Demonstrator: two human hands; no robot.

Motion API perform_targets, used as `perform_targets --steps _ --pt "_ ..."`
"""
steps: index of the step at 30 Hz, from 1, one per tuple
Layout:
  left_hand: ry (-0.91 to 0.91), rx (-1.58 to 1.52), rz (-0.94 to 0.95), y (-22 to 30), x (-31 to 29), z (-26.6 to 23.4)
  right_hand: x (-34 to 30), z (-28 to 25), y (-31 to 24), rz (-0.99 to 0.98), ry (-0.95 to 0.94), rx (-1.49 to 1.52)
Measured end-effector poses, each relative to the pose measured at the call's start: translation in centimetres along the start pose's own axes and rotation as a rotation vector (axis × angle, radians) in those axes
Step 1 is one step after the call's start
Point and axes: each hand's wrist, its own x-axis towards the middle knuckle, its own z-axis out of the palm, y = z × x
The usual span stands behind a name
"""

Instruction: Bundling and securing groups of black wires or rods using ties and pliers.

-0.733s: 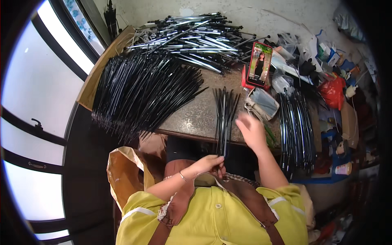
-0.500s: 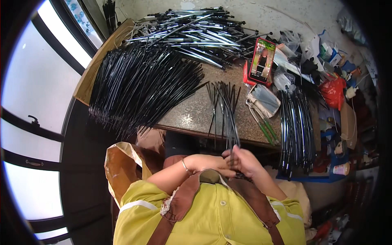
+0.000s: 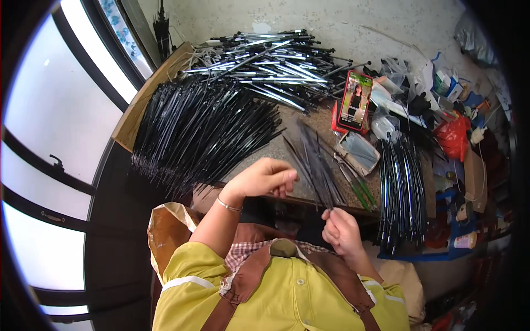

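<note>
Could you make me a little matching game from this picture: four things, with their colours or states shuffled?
1. Left hand
2. Right hand
3. Phone
4. Two-handled tool

A. green-handled
B. closed on the ends of thin black rods
C. lit up
D. has a bracelet at its wrist

Pairs: 1-D, 2-B, 3-C, 4-A
</note>
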Motion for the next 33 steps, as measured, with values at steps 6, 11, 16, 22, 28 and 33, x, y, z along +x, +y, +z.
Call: perform_targets --steps 6,11,16,22,28,33 --pt "0.22 -0.367 0.207 2.6 4.2 2.4 -1.6 0.9 -0.4 -0.162 -0.153 -0.229" --pt "0.424 -0.849 0.284 5.5 6.6 2.8 0.9 -0.6 3.2 -0.078 -0.246 -0.591" --pt "0.346 -0.735 0.358 4.6 5.8 0.9 1.3 1.4 2.1 -0.065 -0.12 -0.463" --pt "0.366 -1.05 0.353 8.7 4.0 -1.1 1.8 -1.7 2.2 -0.01 -0.056 -0.208" --pt "0.287 -0.778 0.736 8.4 3.1 -6.6 0.8 -6.1 4.5 0.117 0.107 -0.355" --pt "0.305 -0.629 0.459 9.1 2.1 -2.6 0.3 -2.5 2.3 -0.118 0.199 -0.04"
